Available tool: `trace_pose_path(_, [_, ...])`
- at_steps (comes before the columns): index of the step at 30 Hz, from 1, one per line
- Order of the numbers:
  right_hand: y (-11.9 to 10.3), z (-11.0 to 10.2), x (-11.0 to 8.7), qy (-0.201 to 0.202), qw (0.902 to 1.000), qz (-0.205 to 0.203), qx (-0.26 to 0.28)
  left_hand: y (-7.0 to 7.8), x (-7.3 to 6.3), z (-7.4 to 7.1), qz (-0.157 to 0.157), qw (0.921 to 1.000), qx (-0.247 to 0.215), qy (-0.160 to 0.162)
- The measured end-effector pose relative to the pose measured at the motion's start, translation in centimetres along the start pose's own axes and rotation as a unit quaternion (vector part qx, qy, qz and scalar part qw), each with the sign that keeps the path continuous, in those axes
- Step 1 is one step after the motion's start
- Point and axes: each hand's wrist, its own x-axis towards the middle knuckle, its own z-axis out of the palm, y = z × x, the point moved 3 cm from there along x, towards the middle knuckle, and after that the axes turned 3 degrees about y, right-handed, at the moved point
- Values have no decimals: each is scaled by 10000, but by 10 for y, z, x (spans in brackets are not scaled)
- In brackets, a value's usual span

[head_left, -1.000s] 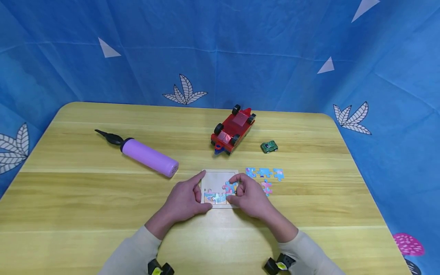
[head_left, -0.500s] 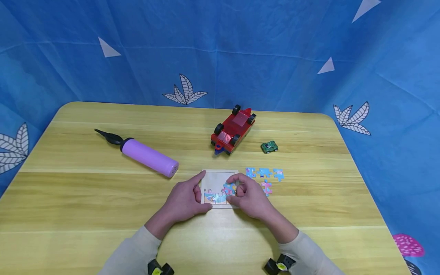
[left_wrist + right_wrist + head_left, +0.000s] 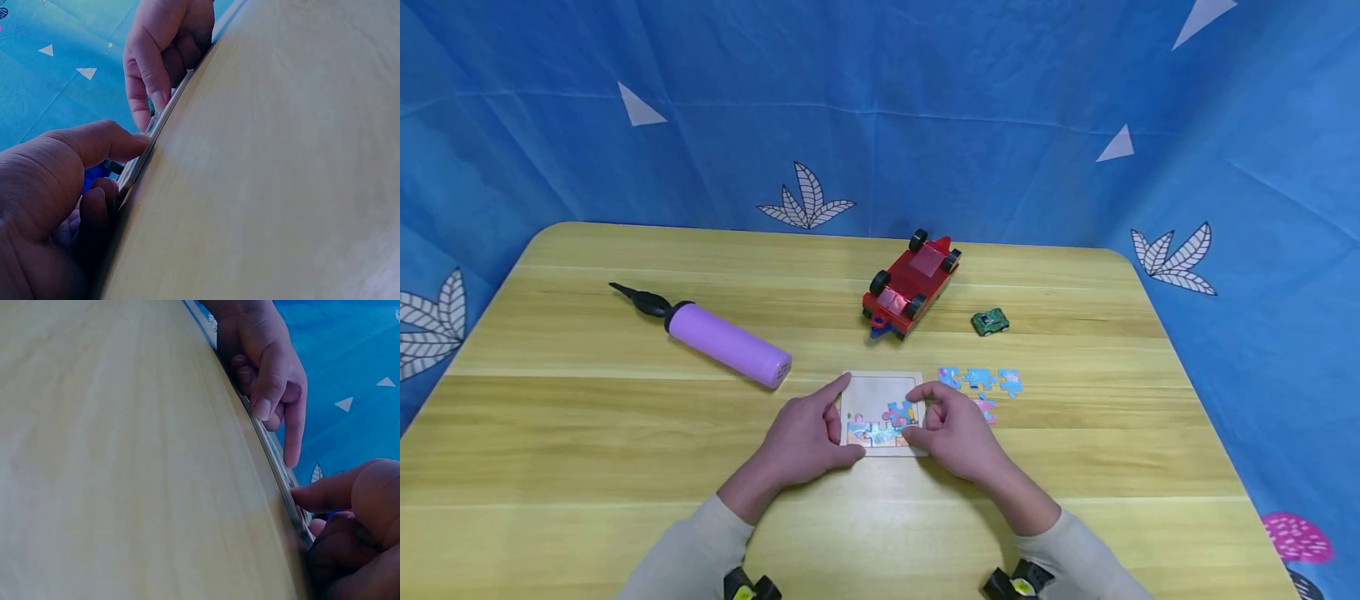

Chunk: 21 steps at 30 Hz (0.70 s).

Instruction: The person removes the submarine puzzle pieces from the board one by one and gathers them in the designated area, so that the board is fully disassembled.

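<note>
A small puzzle board [image 3: 880,385] with a pale wooden rim lies flat on the table. Several joined jigsaw pieces [image 3: 880,434] line its near side, and a pink and blue jigsaw piece [image 3: 897,412] lies above them at the right. My left hand [image 3: 805,429] grips the board's left side, thumb at the near corner and index finger at the far corner. My right hand [image 3: 958,429] holds the board's right side, its thumb over the near right pieces and its index fingertip by the pink and blue piece. In the right wrist view, the right thumb touches the board's edge.
Right of the board lie several loose jigsaw pieces [image 3: 980,379], one partly hidden by the right hand. Behind it are an upturned red toy car [image 3: 913,279] and a small green toy car [image 3: 990,322]. A purple hand pump [image 3: 730,343] lies at the left.
The right index finger has shifted left, then back right, away from the pink and blue piece, which sits slightly nearer the joined row. The left hand keeps its hold on the board.
</note>
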Motion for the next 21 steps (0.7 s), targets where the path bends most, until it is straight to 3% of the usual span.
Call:
trace_pose_path(13, [-2, 1, -2, -154, 9998, -22, -146, -1, 1, 0, -36, 10000, -14, -5])
trace_pose_path(21, [-2, -1, -6, -37, 9999, -114, -34, 0, 0, 0, -94, 9999, -18, -35])
